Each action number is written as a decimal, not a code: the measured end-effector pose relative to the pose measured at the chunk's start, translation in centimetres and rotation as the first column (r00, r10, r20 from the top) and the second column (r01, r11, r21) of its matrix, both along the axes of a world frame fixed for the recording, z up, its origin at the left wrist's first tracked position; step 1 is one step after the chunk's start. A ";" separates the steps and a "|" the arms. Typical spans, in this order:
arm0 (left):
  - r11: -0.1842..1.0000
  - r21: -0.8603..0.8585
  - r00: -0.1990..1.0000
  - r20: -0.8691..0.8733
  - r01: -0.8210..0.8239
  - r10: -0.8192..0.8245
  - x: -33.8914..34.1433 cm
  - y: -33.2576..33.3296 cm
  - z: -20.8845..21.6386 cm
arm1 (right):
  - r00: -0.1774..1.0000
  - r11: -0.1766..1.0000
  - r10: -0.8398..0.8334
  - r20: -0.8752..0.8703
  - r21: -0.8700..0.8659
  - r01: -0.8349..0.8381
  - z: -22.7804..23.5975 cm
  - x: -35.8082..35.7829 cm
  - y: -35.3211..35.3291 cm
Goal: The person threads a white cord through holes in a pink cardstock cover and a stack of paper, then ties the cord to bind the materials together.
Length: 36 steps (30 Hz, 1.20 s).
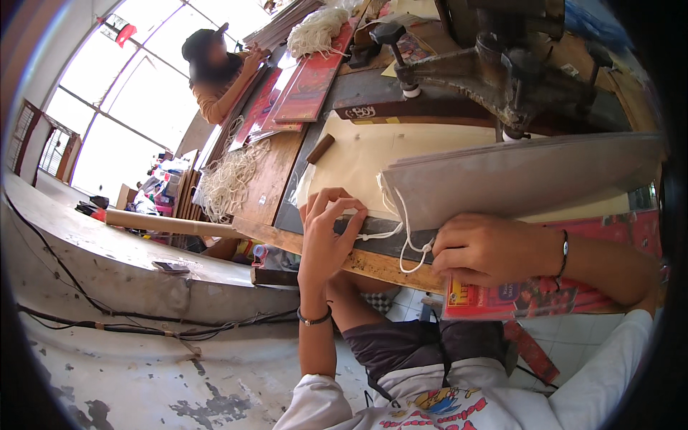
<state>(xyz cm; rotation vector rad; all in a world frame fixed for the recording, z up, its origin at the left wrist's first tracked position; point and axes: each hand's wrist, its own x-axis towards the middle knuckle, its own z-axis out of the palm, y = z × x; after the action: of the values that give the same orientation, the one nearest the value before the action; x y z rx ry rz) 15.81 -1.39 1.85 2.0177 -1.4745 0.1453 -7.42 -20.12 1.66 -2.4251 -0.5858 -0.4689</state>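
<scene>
Left hand (pixel 324 233) is up at the near edge of the wooden workbench (pixel 269 175), fingers curled in and pinching one end of a white cord (pixel 401 229). Right hand (pixel 487 251) is closed into a loose fist just beside it, gripping the cord's other end where it loops down off the bench edge. That cord runs into the corner of a flat grey paper bag (pixel 523 175) lying on cream sheets.

Looks to me like the handle-threading or knotting step, with the cord partly fed through. Next move probably needs a steady pull with both hands without creasing the bag corner.

Room-wise it's tight: the bench edge sits right under both wrists, a heavy metal press (pixel 494 72) stands behind the bag, and red printed sheets (pixel 308 79) plus a pile of cords (pixel 226 179) sit to the left, near another person (pixel 215 72).
</scene>
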 end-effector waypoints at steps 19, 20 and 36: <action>0.977 0.050 0.976 0.058 0.205 -0.208 -0.9 0.6 0.3 | 0.998 1.000 -0.019 0.052 0.001 0.019 -0.1 0.0 -0.1; 0.985 0.038 0.984 0.058 0.167 -0.169 -0.9 0.8 0.1 | 0.999 1.000 -0.009 0.048 0.004 0.009 -0.1 0.2 0.0; 0.984 -0.072 0.987 0.025 0.161 -0.160 -0.7 0.7 -0.5 | 0.999 0.998 -0.026 -0.021 -0.063 0.024 1.1 0.1 0.1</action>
<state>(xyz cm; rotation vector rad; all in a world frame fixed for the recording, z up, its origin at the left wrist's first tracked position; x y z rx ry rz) 15.10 -0.69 1.33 1.8350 -1.6130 0.1501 -7.27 -20.03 2.80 -2.4962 -0.5696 -0.4404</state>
